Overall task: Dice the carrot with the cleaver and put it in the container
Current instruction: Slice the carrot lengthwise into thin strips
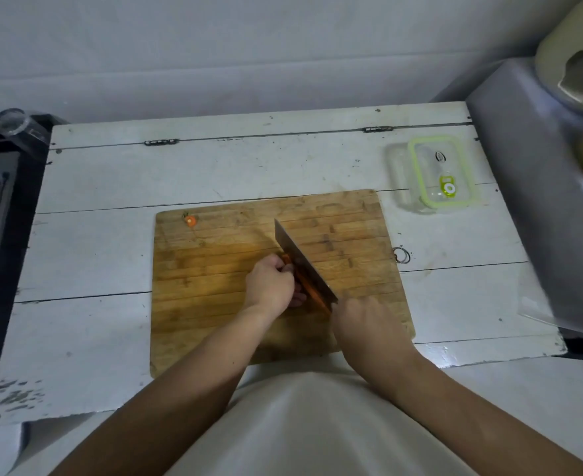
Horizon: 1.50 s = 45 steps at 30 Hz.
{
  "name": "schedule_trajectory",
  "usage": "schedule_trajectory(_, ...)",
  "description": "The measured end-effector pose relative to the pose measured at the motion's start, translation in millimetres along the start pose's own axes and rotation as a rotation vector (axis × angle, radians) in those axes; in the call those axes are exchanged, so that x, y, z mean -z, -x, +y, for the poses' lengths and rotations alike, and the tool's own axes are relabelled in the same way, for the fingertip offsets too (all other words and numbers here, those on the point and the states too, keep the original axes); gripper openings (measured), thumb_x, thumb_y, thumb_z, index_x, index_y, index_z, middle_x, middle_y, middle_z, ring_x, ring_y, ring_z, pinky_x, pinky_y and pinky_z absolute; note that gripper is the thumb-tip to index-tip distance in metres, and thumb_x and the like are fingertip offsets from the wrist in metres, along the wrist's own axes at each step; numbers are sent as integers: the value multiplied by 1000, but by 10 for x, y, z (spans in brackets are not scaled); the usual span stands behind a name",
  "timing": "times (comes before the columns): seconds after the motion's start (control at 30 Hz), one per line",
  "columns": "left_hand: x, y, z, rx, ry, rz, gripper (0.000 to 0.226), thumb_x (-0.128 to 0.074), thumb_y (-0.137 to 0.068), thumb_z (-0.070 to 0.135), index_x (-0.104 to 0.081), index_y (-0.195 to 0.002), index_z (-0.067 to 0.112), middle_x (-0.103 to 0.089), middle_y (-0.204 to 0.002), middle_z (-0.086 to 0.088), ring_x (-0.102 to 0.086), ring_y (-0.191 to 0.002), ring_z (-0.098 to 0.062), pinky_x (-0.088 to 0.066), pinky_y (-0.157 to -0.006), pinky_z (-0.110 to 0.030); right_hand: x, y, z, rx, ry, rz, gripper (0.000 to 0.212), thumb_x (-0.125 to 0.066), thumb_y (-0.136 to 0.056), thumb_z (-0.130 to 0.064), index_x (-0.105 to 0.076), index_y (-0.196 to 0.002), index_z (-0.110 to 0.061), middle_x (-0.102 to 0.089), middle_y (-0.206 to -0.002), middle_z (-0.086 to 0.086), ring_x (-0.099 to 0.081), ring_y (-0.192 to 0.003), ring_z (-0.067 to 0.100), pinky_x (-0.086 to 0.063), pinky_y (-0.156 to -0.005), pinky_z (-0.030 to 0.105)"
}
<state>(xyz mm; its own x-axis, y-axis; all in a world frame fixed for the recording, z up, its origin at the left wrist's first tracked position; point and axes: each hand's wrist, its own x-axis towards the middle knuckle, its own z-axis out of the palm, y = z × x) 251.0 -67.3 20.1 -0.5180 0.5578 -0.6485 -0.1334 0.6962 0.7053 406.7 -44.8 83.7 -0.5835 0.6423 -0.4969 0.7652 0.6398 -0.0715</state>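
Two hands work mid-board: left hand pins the orange carrot; right hand clenches the steel cleaver; curl fingertips back.

Right of the right hand, bare board and table lead toward the container; only the cleaver stands left.

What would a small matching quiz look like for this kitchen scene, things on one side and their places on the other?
Things:
1. cleaver
2. carrot end
3. container
4. carrot

Places:
A. far left corner of the cutting board
B. on the table, beyond the board's right corner
C. gripped by the right hand
D. steadied by the left hand

Pairs: 1-C, 2-A, 3-B, 4-D
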Motion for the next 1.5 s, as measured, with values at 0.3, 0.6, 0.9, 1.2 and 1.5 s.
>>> schedule_trajectory(0.3,27,-13,-3,23,70,-40,14,-50,-107,19,-62,-101,16,-75,-82,-14,-76,-65,-23,-65,-64,-39,-52,186,16,-70,-38,-52,17,-54,-98,-13,-56,-115,-15,-65,-100,3,-66,-86,19,-45,-66,26)
schedule_trajectory(0.6,46,0,8,23,20,-42,14,-50,-108,19,-61,-100,14,-75,-80,-15,-76,-63,-23,-64,-60,-35,-101,168,-22,-96,-203,130,4,-42,-106,-27,-41,-108,-24,-62,-102,2,-67,-81,27,-45,-60,34)
schedule_trajectory(0.9,88,6,28,4,-39,-93,16,-48,-108,21,-59,-97,21,-75,-78,-13,-76,-62,-21,-63,-60,-33,-63,402,92,-54,-139,0,26,-39,-98,-7,-29,-115,-24,-59,-92,-1,-52,-71,25,-41,-65,31)
schedule_trajectory(1.2,94,-60,-14,32,-26,-100,19,-47,-108,18,-65,-103,15,-75,-75,-14,-75,-62,-26,-62,-59,-37,-59,59,-192,-25,-100,86,27,-45,-96,-4,-31,-113,-21,-69,-86,0,-71,-77,27,-53,-63,36)
schedule_trajectory(1.5,85,-52,-7,46,2,-86,20,-48,-108,19,-63,-94,20,-75,-72,-11,-75,-61,-23,-60,-56,-33,-103,238,-92,-63,-139,8,35,-50,-93,-4,-33,-117,-23,-65,-93,-1,-68,-79,21,-58,-74,36)
